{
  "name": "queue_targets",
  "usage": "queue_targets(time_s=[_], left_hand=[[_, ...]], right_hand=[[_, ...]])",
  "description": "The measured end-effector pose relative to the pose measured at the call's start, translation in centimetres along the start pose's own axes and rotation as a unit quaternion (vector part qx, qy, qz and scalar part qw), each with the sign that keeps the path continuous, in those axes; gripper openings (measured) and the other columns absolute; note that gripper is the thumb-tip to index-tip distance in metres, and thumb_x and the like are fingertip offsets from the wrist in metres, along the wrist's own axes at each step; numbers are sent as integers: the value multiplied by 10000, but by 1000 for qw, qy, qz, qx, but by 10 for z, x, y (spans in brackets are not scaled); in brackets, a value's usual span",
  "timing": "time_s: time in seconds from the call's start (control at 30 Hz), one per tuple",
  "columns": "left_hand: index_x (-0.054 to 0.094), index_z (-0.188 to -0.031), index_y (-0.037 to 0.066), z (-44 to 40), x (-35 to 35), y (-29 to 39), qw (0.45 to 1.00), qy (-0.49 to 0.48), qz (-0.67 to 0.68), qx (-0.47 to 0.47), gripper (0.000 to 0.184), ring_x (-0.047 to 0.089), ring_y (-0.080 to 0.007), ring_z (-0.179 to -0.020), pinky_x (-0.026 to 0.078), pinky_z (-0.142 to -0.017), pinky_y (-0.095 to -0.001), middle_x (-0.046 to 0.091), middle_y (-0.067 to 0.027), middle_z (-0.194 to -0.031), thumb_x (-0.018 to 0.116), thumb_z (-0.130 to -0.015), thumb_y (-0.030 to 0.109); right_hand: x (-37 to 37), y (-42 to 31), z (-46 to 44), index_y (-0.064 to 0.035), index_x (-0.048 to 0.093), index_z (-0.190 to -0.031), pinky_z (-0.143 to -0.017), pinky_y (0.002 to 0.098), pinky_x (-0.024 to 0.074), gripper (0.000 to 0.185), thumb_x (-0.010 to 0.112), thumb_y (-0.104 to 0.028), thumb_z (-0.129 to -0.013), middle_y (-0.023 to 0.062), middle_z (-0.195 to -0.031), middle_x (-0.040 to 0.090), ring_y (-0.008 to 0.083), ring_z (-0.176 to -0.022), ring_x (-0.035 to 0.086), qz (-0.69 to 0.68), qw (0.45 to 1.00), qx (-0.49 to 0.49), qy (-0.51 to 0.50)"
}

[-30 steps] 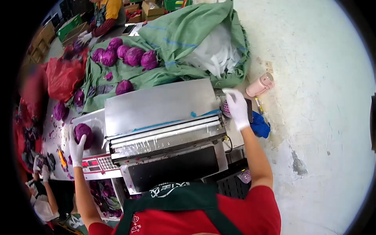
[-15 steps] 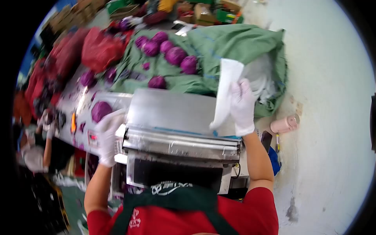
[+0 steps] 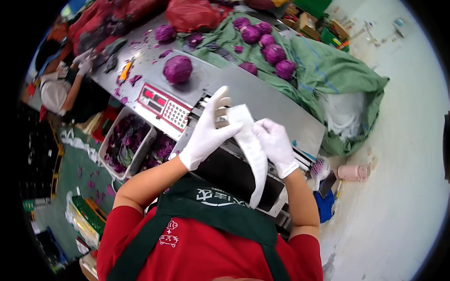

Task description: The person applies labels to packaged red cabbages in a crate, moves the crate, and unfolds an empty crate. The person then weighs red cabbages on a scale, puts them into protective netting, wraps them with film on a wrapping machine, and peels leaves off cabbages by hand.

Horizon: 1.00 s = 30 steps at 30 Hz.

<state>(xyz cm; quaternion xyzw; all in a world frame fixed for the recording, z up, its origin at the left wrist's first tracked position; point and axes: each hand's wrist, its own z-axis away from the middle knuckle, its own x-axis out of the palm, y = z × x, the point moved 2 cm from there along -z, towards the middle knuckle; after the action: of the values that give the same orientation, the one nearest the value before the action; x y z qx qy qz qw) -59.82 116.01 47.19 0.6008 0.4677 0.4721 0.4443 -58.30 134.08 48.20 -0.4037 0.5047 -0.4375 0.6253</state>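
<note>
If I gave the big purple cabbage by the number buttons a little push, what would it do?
The cabbage would probably roll, because it's round and sits on flat, smooth-looking metal. It may feel heavy for its size, since its leaves look tightly packed. Its outside might tear a bit: ragged purple leaf scraps lie nearby.

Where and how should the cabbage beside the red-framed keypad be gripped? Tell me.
Come from above and cup the cabbage around its widest part, thumb and fingers on opposite sides. That should suit it: it is round, shows no handle, and rests on the metal surface with its top uncovered.
</note>
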Motion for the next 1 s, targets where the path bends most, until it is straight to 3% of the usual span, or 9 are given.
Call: queue_targets(time_s=[0.1, 0.23, 0.37, 0.4, 0.47, 0.53, 0.7, 0.87, 1.0], left_hand=[[622, -1080, -20, -2, -18, -8, 984, -17, 111, -135, 233, 616, -83, -771, 511, -726, -200, 652, -30, -954, 666, -874, 79], [411, -1239, -5, -2, -41, -17, 962, 55, 238, -124, 417, 637, -110, -748, 535, -666, -238, 642, -76, -854, 637, -902, 89], [575, -813, -4, -4, -53, -26, 971, 185, 110, -104, 100, 560, -91, -652, 454, -655, -224, 599, -12, -833, 663, -839, 38], [549, -840, 10, -13, -67, -34, 953, 214, -101, 188, 131, 535, -75, -691, 455, -668, -231, 557, 5, -831, 674, -830, 46], [519, -895, 17, -25, -83, -46, 943, 191, -1, 272, 152, 516, -69, -746, 447, -680, -221, 532, 0, -845, 657, -866, 75], [489, -941, 31, -27, -106, -33, 948, 196, 241, -71, 133, 503, -60, -788, 443, -684, -214, 529, -12, -866, 599, -925, 104], [548, -1018, 82, -22, -167, -72, 862, -241, 214, -391, 213, 478, -34, -629, 397, -549, -191, 484, 55, -700, 638, -906, 239], [690, -919, 42, -130, -278, -73, 976, 44, -114, -181, 302, 648, -137, -709, 496, -663, -288, 705, -75, -820, 671, -858, 336], [685, -944, 62, -225, -302, -90, 894, 133, -417, -98, 325, 676, -283, -770, 508, -715, -356, 697, -139, -844, 621, -874, 373]], right_hand=[[35, -2, 1, 25, 643, -966, -669, 229, 453, 225, 573, -189, -948, 5, -794, 616, 70, -717, 527, -102, 991, 53, -64], [76, -7, -24, 1, 565, -1225, -829, 237, 482, 306, 542, -171, -973, 62, -1064, 631, 95, -904, 582, -283, 956, -68, -18], [128, -11, -43, -19, 416, -1402, -987, 269, 418, 510, 584, -179, -949, 87, -1279, 539, 138, -1122, 522, -252, 958, -128, -39], [138, -8, -49, -16, 459, -1368, -976, 263, 423, 468, 590, -166, -944, 79, -1234, 557, 130, -1094, 526, -265, 957, -122, -10], [152, -8, -58, -6, 525, -1273, -944, 268, 448, 360, 585, -139, -944, 65, -1152, 587, 129, -1031, 550, -277, 957, -86, 2], [162, -6, -74, -11, 542, -1220, -910, 268, 464, 296, 572, -126, -948, 54, -1099, 594, 121, -988, 560, -267, 960, -83, 23], [135, -7, -134, -45, 551, -1155, -706, 319, 556, 208, 496, -122, -971, 51, -799, 596, 136, -729, 608, -497, 864, 79, -2], [145, -12, -195, -20, 467, -1315, -669, 255, 478, 615, 734, -120, -770, -17, -828, 551, 84, -718, 549, 116, 979, 19, -165], [157, -15, -311, 43, 648, -889, -746, 385, 500, 385, 493, -310, -896, 258, -805, 645, 410, -783, 618, 266, 953, -46, 139]])
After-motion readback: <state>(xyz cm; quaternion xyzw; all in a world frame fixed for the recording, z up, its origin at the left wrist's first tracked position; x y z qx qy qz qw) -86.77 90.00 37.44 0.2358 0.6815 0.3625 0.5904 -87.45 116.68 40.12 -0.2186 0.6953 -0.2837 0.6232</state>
